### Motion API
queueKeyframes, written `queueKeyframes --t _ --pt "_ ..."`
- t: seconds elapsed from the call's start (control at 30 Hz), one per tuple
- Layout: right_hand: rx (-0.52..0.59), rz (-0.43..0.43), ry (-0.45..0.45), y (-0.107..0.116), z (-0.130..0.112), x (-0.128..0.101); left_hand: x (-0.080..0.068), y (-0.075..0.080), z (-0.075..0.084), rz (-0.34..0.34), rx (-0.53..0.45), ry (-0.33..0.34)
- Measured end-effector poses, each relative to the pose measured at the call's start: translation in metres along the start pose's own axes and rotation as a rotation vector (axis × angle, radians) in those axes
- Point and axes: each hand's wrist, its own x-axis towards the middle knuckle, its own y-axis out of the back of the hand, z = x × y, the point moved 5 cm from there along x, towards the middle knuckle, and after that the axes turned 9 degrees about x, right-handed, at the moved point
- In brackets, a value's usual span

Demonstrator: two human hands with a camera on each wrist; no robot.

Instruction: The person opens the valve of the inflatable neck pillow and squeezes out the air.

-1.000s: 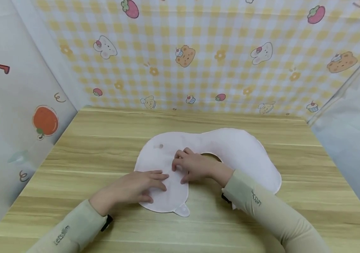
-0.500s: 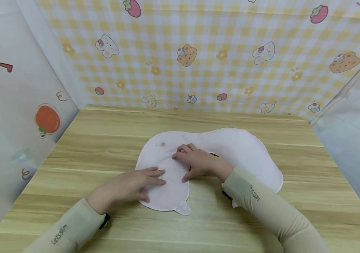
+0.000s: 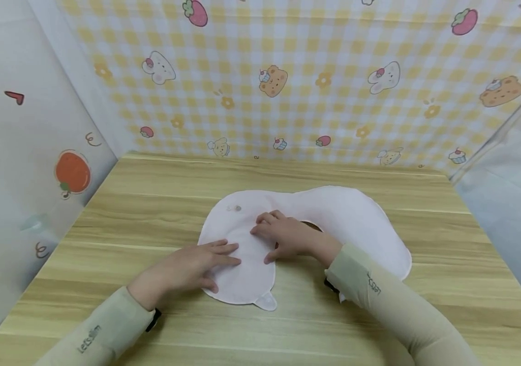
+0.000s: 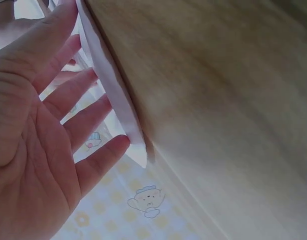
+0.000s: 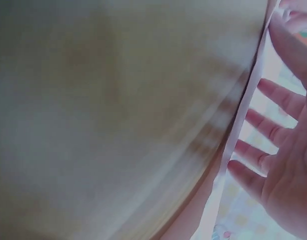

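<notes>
A pale pink baby bib lies flat on the wooden table, with one end folded over the other at the left. Its snap shows near the top left and a small tab sticks out at the bottom. My left hand lies flat with straight fingers on the lower left of the folded part. My right hand rests flat just right of it, fingers spread toward the middle. In the wrist views, the left hand's fingers and the right hand's fingers press against the bib's thin edge.
A yellow checked backdrop with cartoon animals closes the far side. Pale side panels stand at the left and the right. Bare wood surrounds the bib on all sides.
Both hands have stayed on the folded part of the bib, shifting only slightly. The bib has not moved.
</notes>
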Motion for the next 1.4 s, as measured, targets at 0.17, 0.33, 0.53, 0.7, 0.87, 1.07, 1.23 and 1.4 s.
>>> queueKeyframes --t 0.17,0.33,0.53,0.7,0.87,1.07,1.23,1.4 --pt "0.048 0.041 0.093 -0.008 -0.019 -0.012 0.002 -0.002 0.001 -0.009 -0.022 0.004" --pt "0.046 0.045 0.183 -0.015 -0.038 -0.02 0.001 -0.002 0.0 -0.001 -0.059 0.017" --pt "-0.014 0.062 0.19 -0.023 -0.053 -0.022 0.001 -0.001 -0.002 -0.01 -0.092 0.023" --pt "-0.085 0.109 0.131 -0.03 -0.058 -0.02 0.0 -0.001 -0.003 -0.011 -0.113 0.02" --pt "-0.11 0.095 0.054 -0.032 -0.057 -0.016 -0.001 -0.001 -0.004 -0.007 -0.125 0.016" --pt "-0.097 0.094 -0.013 -0.028 -0.047 -0.009 -0.003 -0.002 -0.006 0.004 -0.119 0.001" --pt "-0.057 0.1 -0.036 -0.021 -0.039 -0.005 -0.002 -0.002 -0.006 0.001 -0.125 0.0" --pt "-0.055 0.094 -0.028 -0.018 -0.032 -0.001 -0.002 -0.004 -0.007 -0.011 -0.141 0.017"
